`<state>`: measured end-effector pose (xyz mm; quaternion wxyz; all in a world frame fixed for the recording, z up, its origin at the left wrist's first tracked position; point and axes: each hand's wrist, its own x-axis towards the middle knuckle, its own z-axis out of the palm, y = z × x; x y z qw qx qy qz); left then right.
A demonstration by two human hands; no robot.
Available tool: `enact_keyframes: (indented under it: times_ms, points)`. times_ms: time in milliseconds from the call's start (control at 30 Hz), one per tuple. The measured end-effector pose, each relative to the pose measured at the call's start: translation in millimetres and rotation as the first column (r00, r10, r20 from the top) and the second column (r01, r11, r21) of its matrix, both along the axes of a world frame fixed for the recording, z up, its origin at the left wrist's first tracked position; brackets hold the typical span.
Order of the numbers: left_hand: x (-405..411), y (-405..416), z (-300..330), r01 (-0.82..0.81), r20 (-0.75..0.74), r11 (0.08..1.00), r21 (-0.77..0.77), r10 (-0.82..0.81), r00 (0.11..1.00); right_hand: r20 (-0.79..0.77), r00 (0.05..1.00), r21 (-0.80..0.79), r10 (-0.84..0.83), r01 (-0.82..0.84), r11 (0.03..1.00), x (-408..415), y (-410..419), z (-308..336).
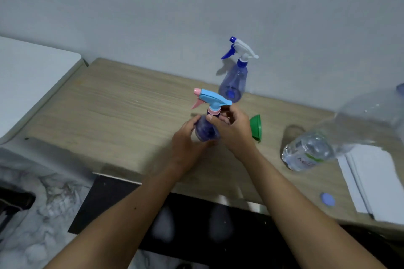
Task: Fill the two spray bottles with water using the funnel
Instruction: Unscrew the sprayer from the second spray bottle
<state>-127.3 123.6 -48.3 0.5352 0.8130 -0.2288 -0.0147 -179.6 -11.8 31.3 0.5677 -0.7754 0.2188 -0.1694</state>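
Wood-grain worktop [131, 102]: left hand [185, 140] cups the translucent pear-shaped spray bottle [206, 131]; right hand [231, 126] fingers pinch its pink collar [213, 112].

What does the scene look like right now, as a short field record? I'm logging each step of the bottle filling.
near bottle: spray bottle with light-blue and pink head, upright, head on
left hand: grips its body
right hand: fingers at its pink collar
far bottle: spray bottle with white and blue head, standing untouched
funnel: green funnel, on the table, right of the hands
water: large clear bottle, its blue cap lying off
other: white paper stack
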Motion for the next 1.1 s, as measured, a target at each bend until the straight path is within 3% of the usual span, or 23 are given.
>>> enact_keyframes:
  times_ms: [133, 467, 900, 1100]
  points:
    - [-52.3, 5.7, 1.2, 0.094, -0.026, 0.995, -0.016, -0.095, 0.995, -0.001, 0.998, 0.068, -0.064, 0.064, 0.996, -58.9, 1.8, 0.2]
    - [-128.0, -6.2, 3.6, 0.233, -0.047, 0.972, 0.043, -0.231, 0.972, -0.017, 0.981, 0.050, -0.193, 0.194, 0.980, -158.1, -5.3, 0.4]
    - [-134.3, -5.6, -15.4, 0.272, -0.024, 0.962, 0.023, -0.271, 0.962, -0.051, 0.987, 0.111, -0.152, 0.156, 0.981, -176.0, -6.6, -4.4]
    - [-133.3, -5.5, -19.5, 0.283, -0.060, 0.959, 0.035, -0.280, 0.958, -0.005, 0.976, 0.045, -0.220, 0.220, 0.975, -170.2, -7.4, 14.1]
